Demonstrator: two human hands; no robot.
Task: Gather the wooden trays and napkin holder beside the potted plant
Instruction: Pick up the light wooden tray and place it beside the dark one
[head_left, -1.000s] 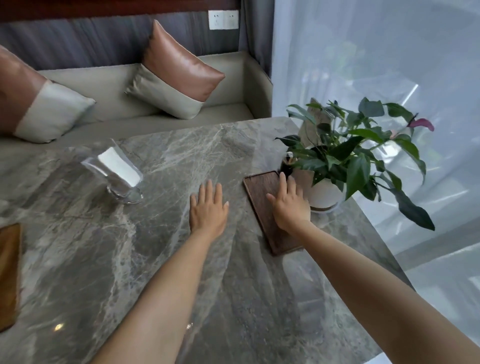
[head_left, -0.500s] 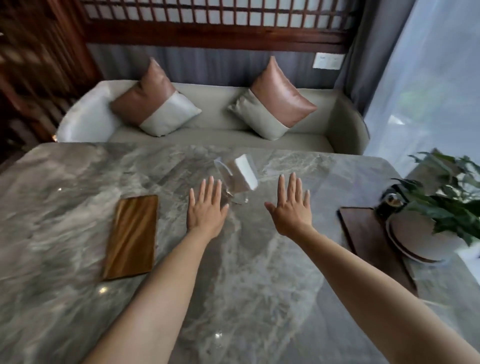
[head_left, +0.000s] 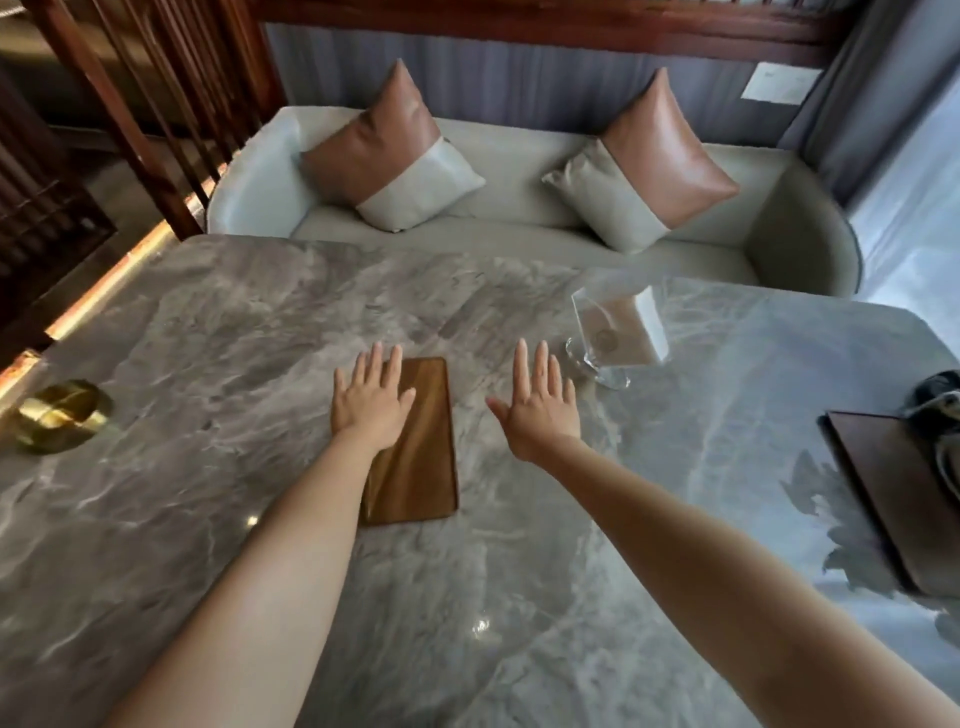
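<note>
A light brown wooden tray (head_left: 421, 457) lies flat in the middle of the grey marble table (head_left: 208, 332). My left hand (head_left: 370, 401) is spread open over the tray's far left corner, fingers apart, holding nothing. My right hand (head_left: 540, 402) hovers open just right of the tray, over bare marble. A clear napkin holder (head_left: 618, 332) with white napkins stands beyond my right hand. A dark wooden tray (head_left: 893, 488) lies at the right edge, beside the white pot (head_left: 948, 462) of the plant, which is mostly out of frame.
A round brass dish (head_left: 62, 415) sits at the table's left edge. A grey sofa (head_left: 519, 171) with two brown and white cushions runs along the far side. Dark wooden screens stand at the upper left, and a curtained window is at the right.
My view has swung left, away from the plant. My right hand left the dark tray, and my left hand now reaches over the light brown tray, which has come to the middle of the view.
</note>
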